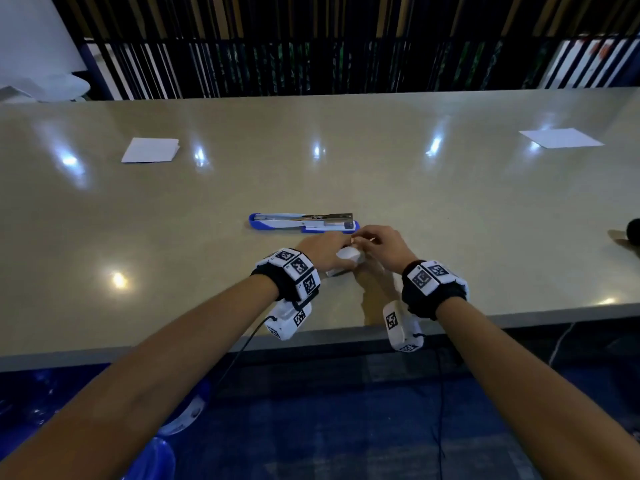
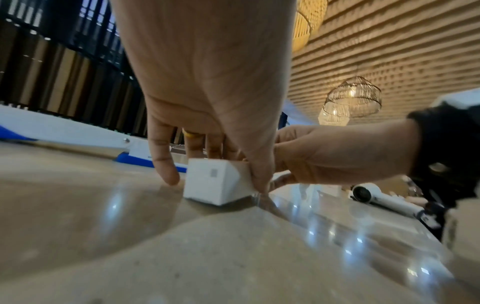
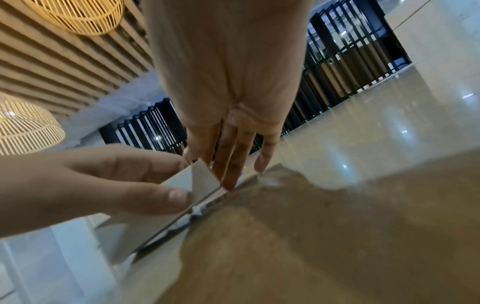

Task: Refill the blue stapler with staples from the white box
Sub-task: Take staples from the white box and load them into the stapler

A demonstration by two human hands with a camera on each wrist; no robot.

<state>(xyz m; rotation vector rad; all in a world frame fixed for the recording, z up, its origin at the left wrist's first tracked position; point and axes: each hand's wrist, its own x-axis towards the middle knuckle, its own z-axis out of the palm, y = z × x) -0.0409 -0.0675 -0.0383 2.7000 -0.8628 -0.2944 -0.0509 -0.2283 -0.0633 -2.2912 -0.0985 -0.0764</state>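
Glossy beige stone formed the table (image 1: pixel 207 209), and its near edge ran just under both wrists, each strapped with a black band and white marker blocks.

Close to that edge, the left hand (image 1: pixel 323 249) held the white box (image 1: pixel 348 258) down on the tabletop. In the left wrist view its thumb (image 2: pixel 259 174) pressed one side of the box (image 2: pixel 213 183), its little finger (image 2: pixel 163 164) reached down to the tabletop on the other side, and the remaining fingers curled over the top. One of them wore a yellow ring (image 2: pixel 192 134).

From the other side, the right hand (image 1: pixel 384 245) met it at the box's open end. The right wrist view showed its middle fingers (image 3: pixel 228 164) pressed together and pointing down at a raised white flap (image 3: pixel 202 174). Whether they pinched any staples could not be told.

Just beyond the hands, the blue stapler (image 1: pixel 304 223) lay swung open flat, with its metal staple channel exposed.

Farther off, a folded white paper (image 1: pixel 150 150) lay at the left and a flat white sheet (image 1: pixel 561 138) at the right. A dark round object (image 1: pixel 632 232) sat at the right edge. Behind the table stood a wall of dark vertical slats (image 1: pixel 311 46).
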